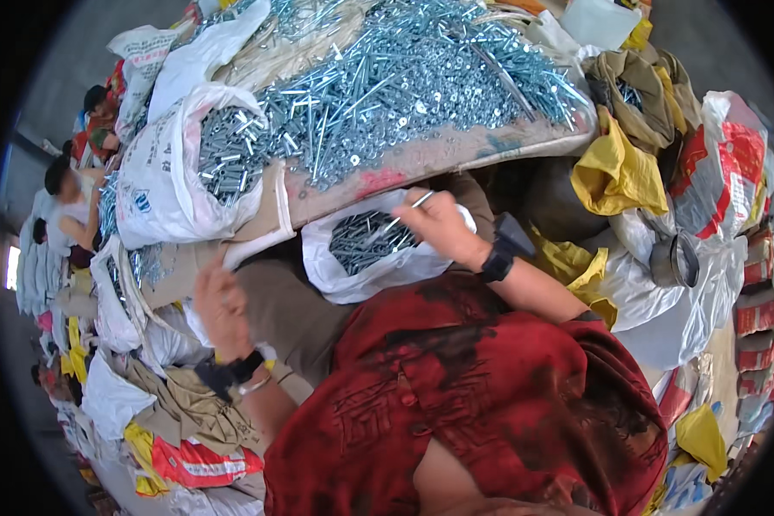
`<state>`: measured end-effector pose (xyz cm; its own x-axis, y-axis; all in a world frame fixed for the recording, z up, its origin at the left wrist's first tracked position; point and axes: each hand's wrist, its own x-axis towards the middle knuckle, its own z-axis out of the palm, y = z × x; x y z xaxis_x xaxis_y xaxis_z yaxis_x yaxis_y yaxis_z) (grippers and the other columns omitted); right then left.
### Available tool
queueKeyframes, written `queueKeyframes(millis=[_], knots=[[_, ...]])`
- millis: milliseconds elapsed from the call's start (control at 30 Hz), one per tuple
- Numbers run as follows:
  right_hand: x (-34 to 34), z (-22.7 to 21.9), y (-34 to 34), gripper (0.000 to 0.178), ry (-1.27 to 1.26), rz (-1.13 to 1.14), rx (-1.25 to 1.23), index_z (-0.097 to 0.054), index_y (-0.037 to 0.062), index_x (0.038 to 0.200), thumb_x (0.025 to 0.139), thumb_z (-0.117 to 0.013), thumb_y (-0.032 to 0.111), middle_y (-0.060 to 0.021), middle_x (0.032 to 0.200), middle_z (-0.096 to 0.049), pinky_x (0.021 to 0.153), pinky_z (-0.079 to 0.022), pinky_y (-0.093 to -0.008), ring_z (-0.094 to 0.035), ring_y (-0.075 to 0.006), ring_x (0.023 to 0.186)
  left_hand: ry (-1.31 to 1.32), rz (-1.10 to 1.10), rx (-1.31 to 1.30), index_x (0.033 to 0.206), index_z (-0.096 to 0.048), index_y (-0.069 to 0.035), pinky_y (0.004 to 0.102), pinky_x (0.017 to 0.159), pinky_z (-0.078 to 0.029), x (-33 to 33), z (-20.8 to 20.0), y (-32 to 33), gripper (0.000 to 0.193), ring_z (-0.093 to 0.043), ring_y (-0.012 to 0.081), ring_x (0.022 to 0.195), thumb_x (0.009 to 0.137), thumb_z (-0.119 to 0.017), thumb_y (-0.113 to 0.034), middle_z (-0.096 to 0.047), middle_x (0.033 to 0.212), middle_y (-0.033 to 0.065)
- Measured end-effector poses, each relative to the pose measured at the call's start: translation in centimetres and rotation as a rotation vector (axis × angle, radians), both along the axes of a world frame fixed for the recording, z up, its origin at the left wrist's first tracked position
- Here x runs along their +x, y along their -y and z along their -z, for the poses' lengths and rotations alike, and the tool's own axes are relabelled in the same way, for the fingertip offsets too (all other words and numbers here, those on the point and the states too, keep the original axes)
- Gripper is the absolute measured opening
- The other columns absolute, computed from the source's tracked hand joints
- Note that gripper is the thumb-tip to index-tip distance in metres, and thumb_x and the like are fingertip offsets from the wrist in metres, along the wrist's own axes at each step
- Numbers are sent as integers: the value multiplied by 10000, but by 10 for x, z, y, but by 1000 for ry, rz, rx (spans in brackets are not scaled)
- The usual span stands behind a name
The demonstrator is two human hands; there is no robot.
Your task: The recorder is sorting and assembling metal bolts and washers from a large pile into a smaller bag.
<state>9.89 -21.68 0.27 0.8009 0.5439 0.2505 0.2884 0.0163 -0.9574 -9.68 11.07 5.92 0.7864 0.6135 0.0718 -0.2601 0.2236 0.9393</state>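
My right hand (pixel 443 225) is closed on a slim silvery bolt (pixel 421 199), above an open white sack (pixel 340 282) in my lap. The sack holds many long metal bolts (pixel 361 245). Off to the left, my left hand (pixel 222 301) is raised beside my leg, near the table's front edge; motion blurs its fingers, and I cannot make out anything in them. On the table ahead lies a wide heap of metal rods, nuts and washers (pixel 404 95). At its left stands a white woven sack (pixel 168 172) filled with short metal sleeves (pixel 228 155).
The padded table edge (pixel 439 155) runs between the heap and my lap. Yellow sacks (pixel 623 172), a red and white sack (pixel 722 163) and a round metal tin (pixel 673 261) are on the right. Cloth and sacks (pixel 193 404) lie lower left. Other people (pixel 73 202) sit at the far left.
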Motion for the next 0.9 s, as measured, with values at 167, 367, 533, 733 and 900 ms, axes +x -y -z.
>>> queueKeyframes(millis=[167, 367, 533, 733, 900], knots=[[7, -4, -38, 322, 523, 242, -253, -667, 72, 922, 848, -678, 386, -168, 808, -656, 663, -526, -456, -659, -356, 722, -340, -373, -9, 1385, -517, -104, 369, 825, -505, -123, 130, -138, 495, -611, 190, 990, 975, -463, -375, -637, 1201, 89], [93, -5, -43, 212, 889, 410, -505, -524, 36, 881, 830, -615, 220, -148, 865, -574, 658, -511, -446, -615, -338, 781, -781, -80, 226, 1363, -522, -101, 366, 808, -504, 59, 184, -54, 475, -610, 188, 967, 973, -470, -366, -637, 1178, 86], [91, 29, -50, 149, 1001, 378, -621, -507, 14, 876, 848, -555, 152, -149, 865, -541, 665, -504, -467, -592, -336, 769, -904, 182, 298, 1344, -526, -98, 364, 794, -504, 152, 254, -11, 458, -609, 186, 948, 971, -475, -359, -638, 1158, 84], [94, 22, -54, 159, 829, 280, -656, -497, 24, 892, 853, -598, 141, -148, 871, -524, 660, -478, -451, -573, -351, 779, -1000, 250, 211, 1322, -532, -95, 361, 777, -503, 181, 335, -22, 438, -608, 184, 925, 970, -481, -350, -638, 1136, 82], [94, 15, -56, 139, 882, 374, -613, -524, 43, 912, 838, -628, 100, -132, 851, -536, 644, -487, -450, -581, -352, 755, -1075, 226, 108, 1303, -536, -92, 359, 763, -502, 162, 374, -43, 421, -607, 182, 906, 968, -487, -343, -638, 1116, 79]])
